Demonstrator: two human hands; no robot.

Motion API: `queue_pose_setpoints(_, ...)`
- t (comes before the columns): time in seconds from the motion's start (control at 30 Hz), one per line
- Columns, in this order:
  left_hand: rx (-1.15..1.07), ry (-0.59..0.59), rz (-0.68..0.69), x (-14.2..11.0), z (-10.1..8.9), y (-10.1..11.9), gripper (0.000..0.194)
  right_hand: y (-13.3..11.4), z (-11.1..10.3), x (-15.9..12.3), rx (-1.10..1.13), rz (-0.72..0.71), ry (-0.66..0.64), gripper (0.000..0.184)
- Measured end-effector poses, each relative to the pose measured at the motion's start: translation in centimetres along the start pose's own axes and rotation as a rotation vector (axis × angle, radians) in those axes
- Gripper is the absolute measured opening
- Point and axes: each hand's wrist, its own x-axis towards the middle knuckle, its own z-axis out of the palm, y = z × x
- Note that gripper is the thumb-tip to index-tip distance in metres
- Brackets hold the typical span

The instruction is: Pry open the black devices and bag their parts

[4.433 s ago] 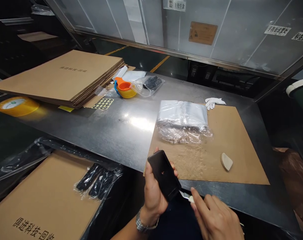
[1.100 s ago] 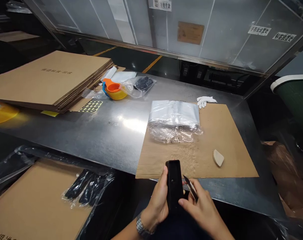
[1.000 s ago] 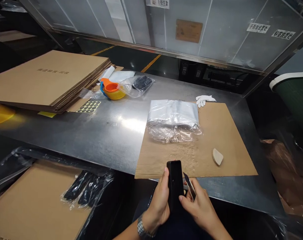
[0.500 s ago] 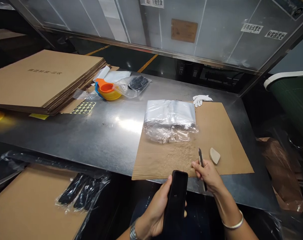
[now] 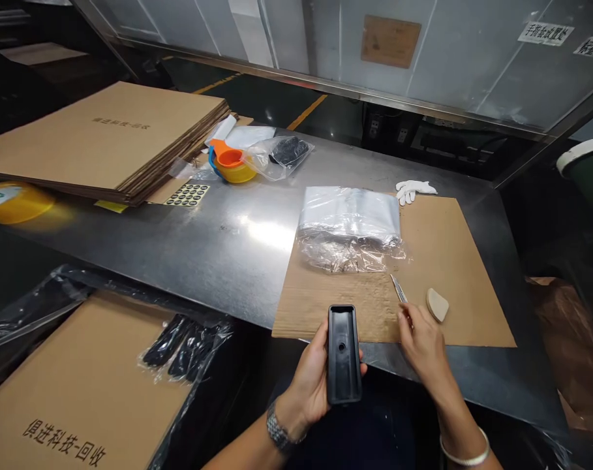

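Note:
My left hand (image 5: 312, 382) grips a black oblong plastic part (image 5: 344, 353), hollow side up with a small hole in its middle, just in front of the table's near edge. My right hand (image 5: 423, 336) rests on the brown cardboard sheet (image 5: 453, 254), fingers curled around the handle of a thin metal blade (image 5: 398, 288) that points away over the sheet. A small beige wedge-shaped piece (image 5: 438, 304) lies just right of that hand. Beyond it sits a stack of clear plastic bags (image 5: 351, 222).
The steel table (image 5: 203, 241) carries a pile of flat cartons (image 5: 105, 140), a sticker sheet (image 5: 188, 194), an orange and yellow tape dispenser (image 5: 232, 166), a yellow tape roll (image 5: 10, 201) and a white glove (image 5: 413, 190). Bagged black parts (image 5: 188, 343) lie on a carton lower left.
My right hand moved the blade away from the black part and set it down on the cardboard. My left hand turned the part so its hollow side faces up.

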Motion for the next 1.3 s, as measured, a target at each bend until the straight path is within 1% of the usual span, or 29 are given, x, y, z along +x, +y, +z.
queue_pose_setpoints(0.1, 0.021, 0.042, 0.085, -0.1, 0.1, 0.1, 0.054, -2.2, -0.5, -2.7, 0.216, -0.061, -0.272, 0.026)
queue_pose_setpoints(0.17, 0.022, 0.063, 0.172, -0.1, 0.2, -0.1, 0.053, -3.5, -0.5, -4.0, 0.367, -0.071, -0.446, 0.025)
queue_pose_setpoints(0.2, 0.025, 0.072, 0.219, -0.1, 0.2, -0.3, 0.052, -4.0, -0.3, -4.5, 0.418, -0.069, -0.495, 0.024)
queue_pose_setpoints(0.3, 0.052, 0.115, 0.354, -0.1, 0.1, -0.8, 0.05, -4.7, 0.6, -5.0, 0.522, -0.055, -0.546, 0.022)
queue_pose_setpoints(0.33, 0.062, 0.125, 0.37, 0.0, 0.0, -0.8, 0.051, -4.6, 0.9, -5.0, 0.573, -0.042, -0.564, 0.022)
queue_pose_setpoints(0.4, 0.089, 0.146, 0.356, 0.5, -0.3, -0.7, 0.052, -4.1, 1.5, -4.6, 0.691, -0.017, -0.643, 0.022)
queue_pose_setpoints(0.43, 0.115, 0.155, 0.347, 0.9, -0.5, -0.6, 0.052, -3.7, 1.7, -4.2, 0.716, -0.016, -0.673, 0.022)
queue_pose_setpoints(0.47, 0.149, 0.16, 0.347, 1.4, -0.7, -0.3, 0.053, -3.2, 1.9, -3.6, 0.702, -0.024, -0.673, 0.023)
queue_pose_setpoints(0.5, 0.194, 0.164, 0.369, 1.9, -0.7, -0.1, 0.054, -2.8, 2.1, -2.9, 0.657, -0.037, -0.64, 0.023)
queue_pose_setpoints(0.53, 0.242, 0.166, 0.408, 2.5, -0.8, 0.2, 0.054, -2.3, 2.2, -2.0, 0.588, -0.054, -0.576, 0.024)
queue_pose_setpoints(0.6, 0.334, 0.159, 0.505, 3.9, -0.7, 0.7, 0.058, -1.5, 2.4, 0.5, 0.437, -0.081, -0.401, 0.028)
queue_pose_setpoints(0.7, 0.466, 0.146, 0.682, 6.1, -0.3, 1.3, 0.062, -0.9, 2.8, 5.1, 0.276, -0.124, -0.192, 0.026)
queue_pose_setpoints(0.8, 0.629, 0.171, 0.898, 8.2, -0.3, 1.6, 0.06, -1.2, 3.5, 9.2, 0.137, -0.196, -0.066, 0.02)
queue_pose_setpoints(0.9, 0.82, 0.219, 1.086, 9.7, -0.6, 1.7, 0.063, -1.9, 4.5, 11.8, 0.048, -0.281, -0.026, 0.017)
queue_pose_setpoints(1.0, 0.993, 0.29, 1.214, 10.5, -1.1, 1.6, 0.062, -2.9, 5.4, 13.3, -0.005, -0.382, -0.033, 0.018)
queue_pose_setpoints(1.1, 1.117, 0.368, 1.284, 10.7, -1.5, 1.7, 0.058, -3.7, 6.0, 14.4, -0.022, -0.464, -0.058, 0.021)
queue_pose_setpoints(1.17, 1.182, 0.403, 1.316, 10.4, -1.6, 2.0, 0.054, -3.9, 6.1, 14.8, -0.008, -0.487, -0.073, 0.021)
queue_pose_setpoints(1.23, 1.244, 0.411, 1.347, 10.1, -1.5, 2.7, 0.048, -3.9, 6.1, 15.0, 0.025, -0.48, -0.071, 0.021)
queue_pose_setpoints(1.3, 1.315, 0.391, 1.381, 9.8, -1.1, 3.6, 0.042, -3.8, 6.0, 15.0, 0.074, -0.453, -0.055, 0.02)
